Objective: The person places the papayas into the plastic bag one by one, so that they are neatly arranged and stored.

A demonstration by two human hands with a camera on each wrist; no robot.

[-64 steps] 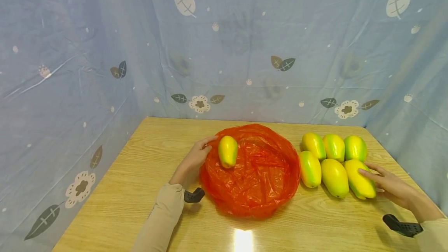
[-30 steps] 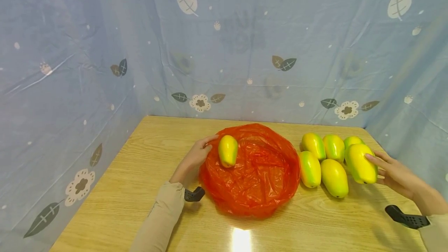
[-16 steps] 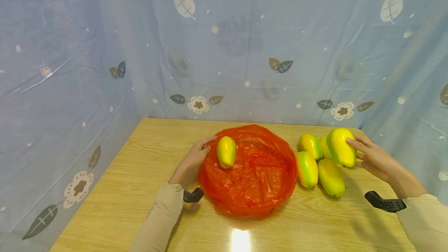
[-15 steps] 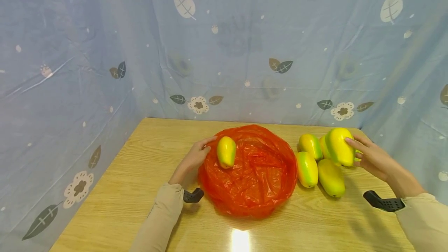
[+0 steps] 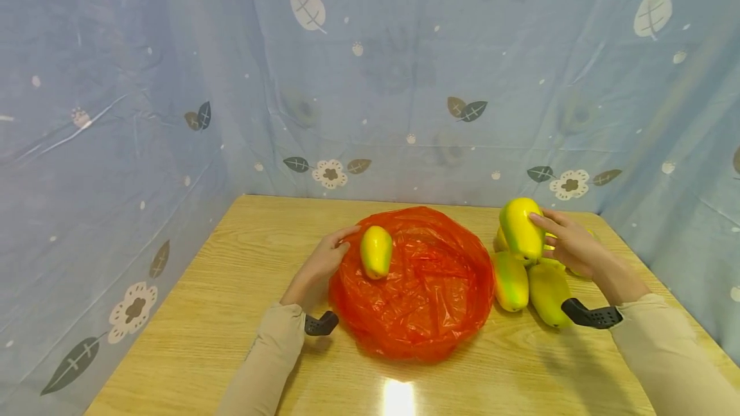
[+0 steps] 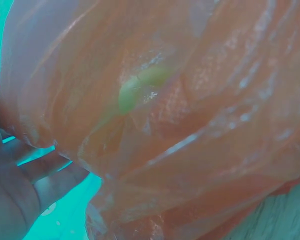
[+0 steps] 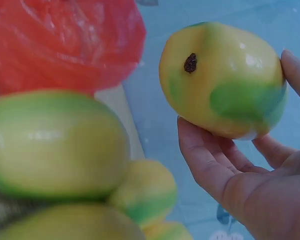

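Observation:
A red plastic bag (image 5: 419, 281) lies spread on the wooden table (image 5: 220, 300), with one yellow-green mango (image 5: 376, 251) on its left part. My left hand (image 5: 324, 260) holds the bag's left edge; in the left wrist view its fingers (image 6: 35, 175) lie under the bag (image 6: 180, 130). My right hand (image 5: 563, 246) grips a mango (image 5: 521, 230) lifted above the pile at the right; the right wrist view shows that mango (image 7: 225, 80) in my right hand's fingers (image 7: 210, 165). Several more mangoes (image 5: 511, 280) lie on the table right of the bag.
Blue flower-patterned cloth (image 5: 405, 82) walls the table at the back and both sides. Bare wood shows at the left and along the front edge. A light glare (image 5: 399, 397) sits near the front middle.
My right hand has picked a mango from the far right of the pile, raised it and carried it left towards the bag. The left hand and the bag have stayed still.

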